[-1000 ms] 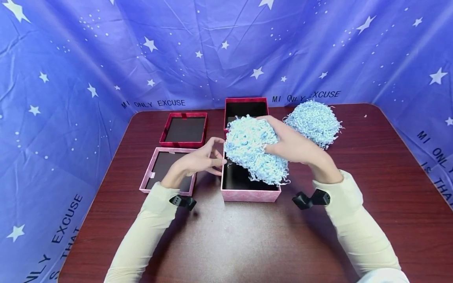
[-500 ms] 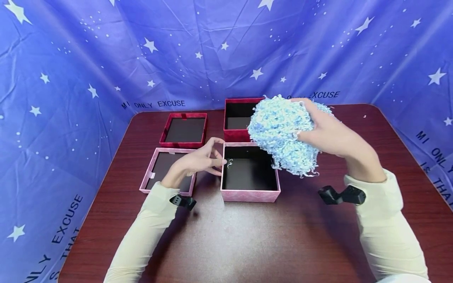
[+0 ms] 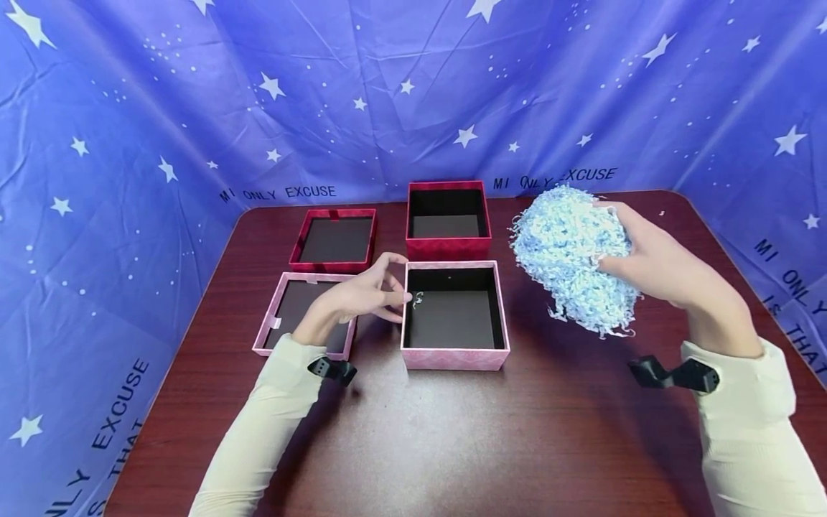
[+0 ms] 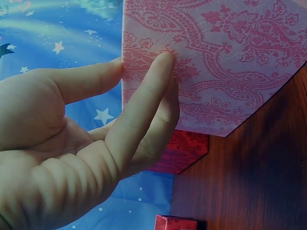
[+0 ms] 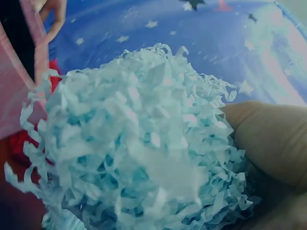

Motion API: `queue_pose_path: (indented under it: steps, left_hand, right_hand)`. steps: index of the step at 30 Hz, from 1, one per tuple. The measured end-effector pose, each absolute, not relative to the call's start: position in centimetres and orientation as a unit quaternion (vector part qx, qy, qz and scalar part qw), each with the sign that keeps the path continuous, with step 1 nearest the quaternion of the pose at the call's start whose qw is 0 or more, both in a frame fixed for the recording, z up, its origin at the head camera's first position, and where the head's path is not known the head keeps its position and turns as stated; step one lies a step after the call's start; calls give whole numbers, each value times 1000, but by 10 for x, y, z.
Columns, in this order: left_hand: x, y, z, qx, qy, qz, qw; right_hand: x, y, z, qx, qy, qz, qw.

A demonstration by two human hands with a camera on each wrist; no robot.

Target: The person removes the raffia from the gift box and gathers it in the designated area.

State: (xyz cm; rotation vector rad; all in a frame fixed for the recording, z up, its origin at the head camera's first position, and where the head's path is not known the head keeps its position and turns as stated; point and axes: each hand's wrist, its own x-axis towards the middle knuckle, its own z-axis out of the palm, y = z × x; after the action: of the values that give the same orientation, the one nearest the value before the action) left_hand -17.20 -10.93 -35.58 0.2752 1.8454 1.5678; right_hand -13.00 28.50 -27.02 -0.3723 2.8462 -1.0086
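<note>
My right hand grips a large clump of pale blue shredded paper, right of the pink box. In the right wrist view the shredded paper fills most of the picture, with loose strands hanging at its left. Behind it, another pile of blue shreds merges with the held clump, so their border cannot be told. My left hand holds the box's left wall. In the left wrist view one fingertip passes behind the rim of the patterned box, while other fingers touch its outer side. Several small white shreds lie inside.
A red box stands behind the pink one. Left of them lie a shallow red lid and a shallow pink lid, both with dark insides. Starry blue cloth hangs around the dark wooden table.
My right hand has carried the clump of shredded paper from above the pink box out to the right, uncovering the box's inside. The left hand stays at the box wall.
</note>
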Motion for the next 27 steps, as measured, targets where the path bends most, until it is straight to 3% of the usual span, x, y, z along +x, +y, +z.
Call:
queue_pose_path:
  steps: [27]
  left_hand:
    - [-173,-110,-356,105,708,605,349]
  right_hand:
    - [-125,337,-355,-89,956,-237,147]
